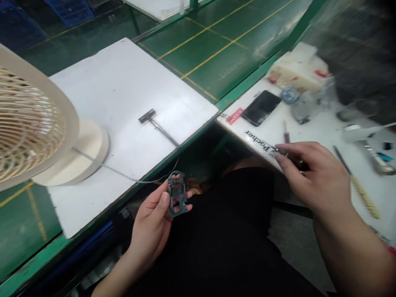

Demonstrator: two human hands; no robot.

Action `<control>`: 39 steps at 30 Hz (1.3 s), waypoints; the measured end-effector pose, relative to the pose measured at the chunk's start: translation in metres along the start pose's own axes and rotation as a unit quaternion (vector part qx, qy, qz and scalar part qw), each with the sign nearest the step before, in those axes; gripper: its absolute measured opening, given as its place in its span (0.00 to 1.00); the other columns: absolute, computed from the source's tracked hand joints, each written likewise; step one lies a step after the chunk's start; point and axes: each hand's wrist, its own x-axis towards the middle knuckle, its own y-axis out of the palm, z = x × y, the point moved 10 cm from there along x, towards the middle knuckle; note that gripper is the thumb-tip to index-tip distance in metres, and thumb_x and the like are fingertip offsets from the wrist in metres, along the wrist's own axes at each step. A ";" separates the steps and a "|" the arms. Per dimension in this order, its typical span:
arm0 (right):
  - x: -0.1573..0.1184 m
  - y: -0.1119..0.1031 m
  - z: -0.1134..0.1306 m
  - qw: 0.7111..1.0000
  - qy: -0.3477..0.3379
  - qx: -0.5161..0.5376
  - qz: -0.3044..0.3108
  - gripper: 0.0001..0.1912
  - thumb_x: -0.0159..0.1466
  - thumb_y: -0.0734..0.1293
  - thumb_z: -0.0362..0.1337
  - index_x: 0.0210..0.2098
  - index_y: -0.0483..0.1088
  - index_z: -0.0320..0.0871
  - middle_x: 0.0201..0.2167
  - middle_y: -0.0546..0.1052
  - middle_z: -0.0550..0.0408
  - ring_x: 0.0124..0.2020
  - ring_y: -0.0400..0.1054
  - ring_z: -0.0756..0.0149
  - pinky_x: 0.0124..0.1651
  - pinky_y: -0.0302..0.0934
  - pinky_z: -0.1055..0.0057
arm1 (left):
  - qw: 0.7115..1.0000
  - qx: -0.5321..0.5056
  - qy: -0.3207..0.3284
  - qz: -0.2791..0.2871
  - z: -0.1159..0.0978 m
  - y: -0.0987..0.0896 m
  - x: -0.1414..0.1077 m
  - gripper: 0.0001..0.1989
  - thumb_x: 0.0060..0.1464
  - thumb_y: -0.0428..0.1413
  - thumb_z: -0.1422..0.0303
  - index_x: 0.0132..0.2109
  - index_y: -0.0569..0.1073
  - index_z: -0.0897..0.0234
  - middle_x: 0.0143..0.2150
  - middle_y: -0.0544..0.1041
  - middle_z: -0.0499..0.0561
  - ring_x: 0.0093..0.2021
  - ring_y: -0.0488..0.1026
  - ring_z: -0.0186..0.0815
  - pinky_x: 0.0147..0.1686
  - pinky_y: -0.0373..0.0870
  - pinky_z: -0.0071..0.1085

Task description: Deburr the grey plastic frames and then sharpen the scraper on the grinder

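Note:
A small dark grey frame-like part with an open middle is held in my left hand, thumb on its near side and fingers behind it. It is above my lap, close to the table edge. On the right, my right hand is closed round a dark-handled tool, whose thin metal tip points left over the edge of the right table. Just beyond that hand lies a screwdriver. A black phone rests flat farther back on the same table.
A beige fan stands on the left white table, its cable crossing the edge. A T-shaped metal tool lies there. At right are a yellow-handled tool, plastic bags and a whitish block.

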 end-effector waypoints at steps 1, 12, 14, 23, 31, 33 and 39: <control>0.006 -0.005 -0.027 0.999 0.016 -0.025 -0.013 0.13 0.75 0.74 0.44 0.55 0.86 0.49 0.50 0.87 0.46 0.47 0.82 0.49 0.47 0.77 0.55 | 1.000 -0.009 -0.015 -0.014 0.002 -0.002 0.001 0.18 0.74 0.68 0.58 0.66 0.87 0.54 0.65 0.89 0.58 0.57 0.91 0.53 0.48 0.95 0.43; 0.013 0.005 -0.132 0.995 0.041 -0.084 0.029 0.14 0.74 0.71 0.44 0.50 0.88 0.48 0.50 0.87 0.43 0.52 0.82 0.45 0.61 0.77 0.47 | 0.998 0.025 -0.053 -0.013 0.017 0.017 0.009 0.26 0.64 0.76 0.60 0.66 0.87 0.55 0.66 0.88 0.60 0.56 0.90 0.55 0.45 0.94 0.42; 0.009 -0.002 -0.122 0.995 0.037 -0.090 0.015 0.13 0.73 0.73 0.43 0.51 0.88 0.47 0.52 0.87 0.40 0.56 0.80 0.40 0.66 0.73 0.41 | 0.998 0.026 -0.057 -0.011 0.019 0.020 0.009 0.24 0.66 0.75 0.59 0.66 0.87 0.56 0.65 0.88 0.60 0.57 0.90 0.54 0.46 0.94 0.41; -0.037 0.050 0.071 0.961 0.005 0.232 0.147 0.11 0.79 0.74 0.46 0.57 0.85 0.52 0.50 0.87 0.53 0.37 0.81 0.63 0.39 0.77 0.66 | 0.996 0.033 -0.034 0.075 0.025 0.052 0.011 0.21 0.73 0.69 0.58 0.68 0.87 0.57 0.60 0.89 0.62 0.55 0.89 0.50 0.47 0.89 0.38; -0.043 0.114 0.122 0.862 0.067 0.382 0.328 0.08 0.79 0.73 0.44 0.49 0.88 0.54 0.45 0.88 0.57 0.43 0.84 0.61 0.48 0.77 0.64 | 0.979 0.117 -0.034 0.161 0.028 0.050 -0.002 0.26 0.79 0.60 0.52 0.74 0.82 0.58 0.56 0.91 0.61 0.51 0.88 0.47 0.48 0.88 0.41; -0.042 0.112 0.125 0.858 0.057 0.381 0.339 0.08 0.79 0.73 0.43 0.48 0.88 0.53 0.44 0.88 0.57 0.45 0.84 0.61 0.51 0.75 0.64 | 0.969 0.188 -0.011 0.158 0.022 0.044 -0.003 0.25 0.80 0.58 0.51 0.72 0.83 0.58 0.54 0.91 0.59 0.48 0.88 0.46 0.49 0.87 0.41; -0.046 0.104 0.130 0.852 0.052 0.382 0.354 0.04 0.76 0.76 0.39 0.44 0.87 0.50 0.42 0.87 0.57 0.42 0.82 0.64 0.47 0.73 0.68 | 0.877 0.431 0.154 0.148 -0.008 0.037 -0.003 0.19 0.83 0.55 0.59 0.68 0.86 0.51 0.62 0.91 0.54 0.59 0.90 0.46 0.62 0.86 0.39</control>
